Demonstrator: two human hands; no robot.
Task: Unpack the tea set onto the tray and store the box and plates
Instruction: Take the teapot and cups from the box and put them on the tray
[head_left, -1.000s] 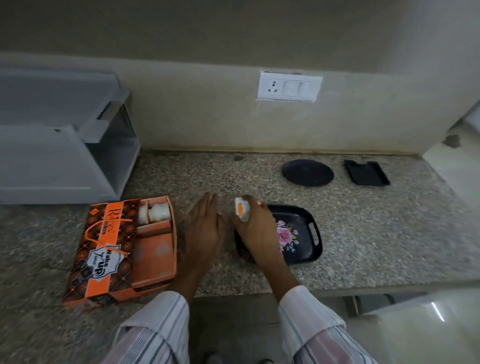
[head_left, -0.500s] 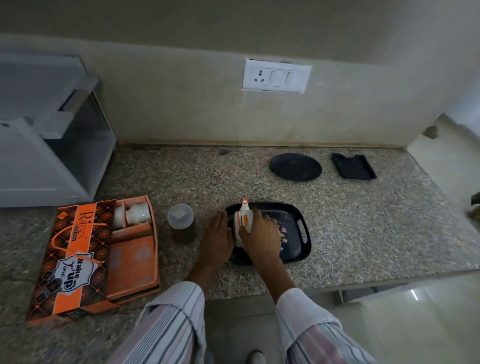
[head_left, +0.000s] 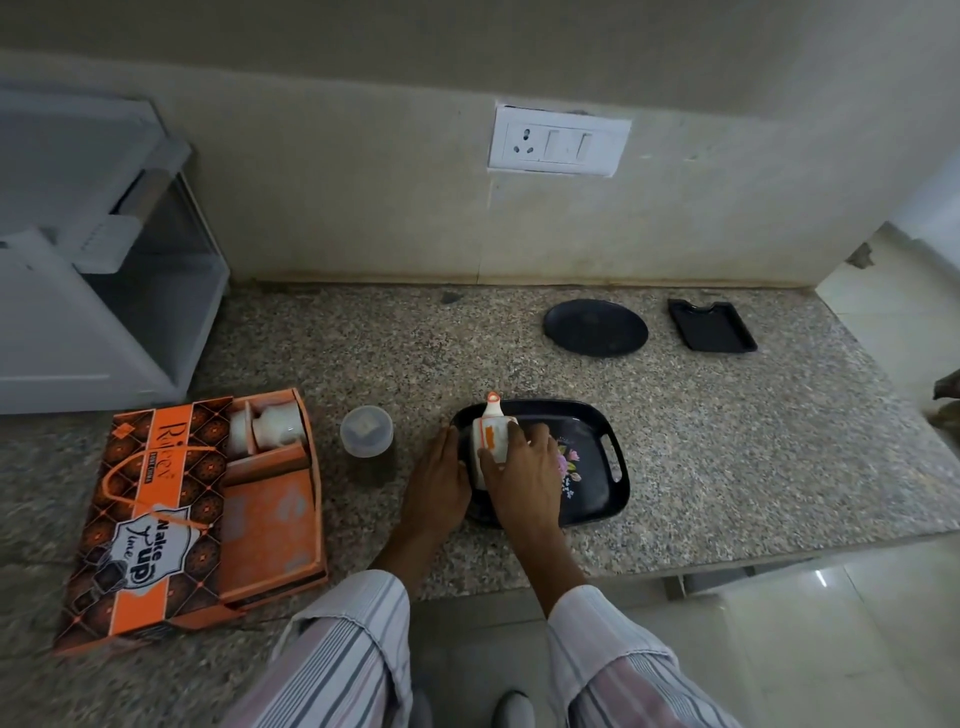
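Note:
A black floral tray lies near the counter's front edge. My right hand grips a white and orange teapot standing on the tray's left part. My left hand lies with straight fingers against the tray's left rim, beside the pot. At the left sits the open orange tea set box, with white cups in its far compartment. A round black plate and a rectangular black plate lie at the back right.
A small lidded plastic jar stands between box and tray. A white cabinet with a glass door occupies the back left. A switch socket is on the wall. The counter's front edge runs below my forearms.
The teapot came down from above the tray's left edge onto the tray in my right hand. My left hand moved right to the tray's rim, uncovering the jar.

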